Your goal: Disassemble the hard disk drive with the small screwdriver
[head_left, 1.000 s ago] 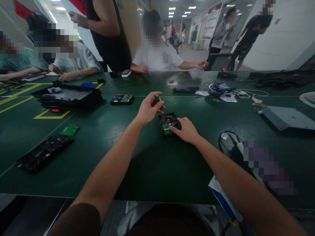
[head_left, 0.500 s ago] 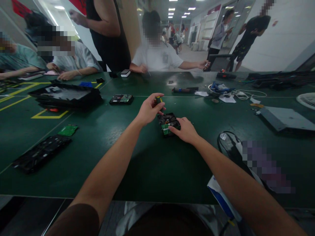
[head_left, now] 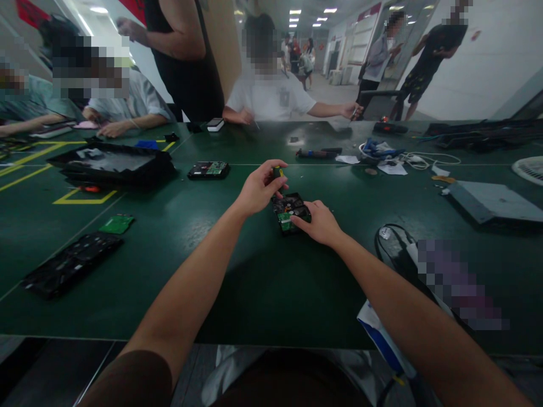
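In the middle of the green table lies a hard drive [head_left: 292, 206], its black casing and green circuit board facing up. My right hand [head_left: 318, 221] grips its near right side, thumb over the board. My left hand [head_left: 263, 186] is closed around the yellow and black handle of a screwdriver [head_left: 278, 171], held upright over the drive's far left corner. The screwdriver's tip is too small to make out against the dark casing.
To the left lie a second hard drive [head_left: 207, 170], a green circuit board [head_left: 117, 224], a black plastic part [head_left: 72, 264] and a black tray [head_left: 112, 164]. On the right are a grey metal box [head_left: 496, 203], cables [head_left: 418, 161] and a black tool [head_left: 318, 153]. A person [head_left: 271, 96] sits opposite.
The screwdriver handle has turned slightly in my left hand, and its fingers have shifted a little. My right hand and the hard drive stay in place.
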Demonstrator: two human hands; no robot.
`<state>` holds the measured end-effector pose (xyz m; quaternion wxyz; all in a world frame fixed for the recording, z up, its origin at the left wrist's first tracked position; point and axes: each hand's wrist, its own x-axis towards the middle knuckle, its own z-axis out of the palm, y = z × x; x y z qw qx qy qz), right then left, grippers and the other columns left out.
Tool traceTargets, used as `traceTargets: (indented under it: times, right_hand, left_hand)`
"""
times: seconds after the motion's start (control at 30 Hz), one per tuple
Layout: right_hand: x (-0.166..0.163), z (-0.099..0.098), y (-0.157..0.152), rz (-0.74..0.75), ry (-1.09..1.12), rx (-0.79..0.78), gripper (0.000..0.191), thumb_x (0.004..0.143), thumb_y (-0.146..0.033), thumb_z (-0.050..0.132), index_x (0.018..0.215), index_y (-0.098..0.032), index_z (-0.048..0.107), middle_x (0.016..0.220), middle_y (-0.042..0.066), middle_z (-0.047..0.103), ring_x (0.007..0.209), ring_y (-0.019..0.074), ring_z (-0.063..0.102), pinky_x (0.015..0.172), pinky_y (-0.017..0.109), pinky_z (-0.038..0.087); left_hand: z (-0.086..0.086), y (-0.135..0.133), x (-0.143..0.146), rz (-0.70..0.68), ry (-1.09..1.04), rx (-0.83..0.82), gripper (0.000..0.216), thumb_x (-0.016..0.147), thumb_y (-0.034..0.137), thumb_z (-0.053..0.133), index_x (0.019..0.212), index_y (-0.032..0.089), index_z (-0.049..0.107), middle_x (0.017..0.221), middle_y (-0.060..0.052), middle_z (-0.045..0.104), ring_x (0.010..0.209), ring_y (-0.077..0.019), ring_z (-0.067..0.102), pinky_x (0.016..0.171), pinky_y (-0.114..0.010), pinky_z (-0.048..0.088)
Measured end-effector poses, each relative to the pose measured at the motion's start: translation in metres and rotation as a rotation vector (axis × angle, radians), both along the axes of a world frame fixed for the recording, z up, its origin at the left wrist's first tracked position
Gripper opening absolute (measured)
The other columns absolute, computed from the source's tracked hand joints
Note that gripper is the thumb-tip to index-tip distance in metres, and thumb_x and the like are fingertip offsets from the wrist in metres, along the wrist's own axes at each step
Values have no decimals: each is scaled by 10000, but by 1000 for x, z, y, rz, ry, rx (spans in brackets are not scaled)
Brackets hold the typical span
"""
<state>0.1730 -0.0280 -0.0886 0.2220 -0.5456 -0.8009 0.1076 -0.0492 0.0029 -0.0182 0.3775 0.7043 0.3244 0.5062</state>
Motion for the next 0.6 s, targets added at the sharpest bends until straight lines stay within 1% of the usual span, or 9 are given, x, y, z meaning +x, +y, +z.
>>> traceTargets:
  times: [0.1,0.2,0.4,0.6]
  right_hand:
    - [-1,-1,-1,-11,-4,11,606,932,-675,549,1309,-208,628,1151,141,624,1034,299,612,901,420,488]
    - [-1,-1,-1,-18,-12,20,606,929,-670,560,1309,-203,628,1152,142,628,1041,301,611,904,417,485]
    - [-2,-2,0,-14,-25,33,612,931,-665,559,1299,-181,630,1152,153,631,1029,304,612,916,426,484]
    - [-1,-2,1,-7,-14,21,627,931,-672,555,1312,-179,624,1155,156,630,1030,305,614,908,429,487]
  left_hand:
    - [0,0,0,-49,15,30,320,949,181,632,1260,223,566,991,-37,650,886,-167,724,619,-223,596]
    - [-3,0,2,-57,20,59,331,944,197,638,1267,234,576,987,-34,649,877,-170,724,602,-221,590]
    - [-8,0,8,64,70,112,364,912,217,681,1265,266,608,957,-21,651,812,-157,706,562,-207,573]
    - [-12,0,7,171,68,137,376,886,251,718,1249,274,624,899,-10,644,781,-159,693,543,-206,562]
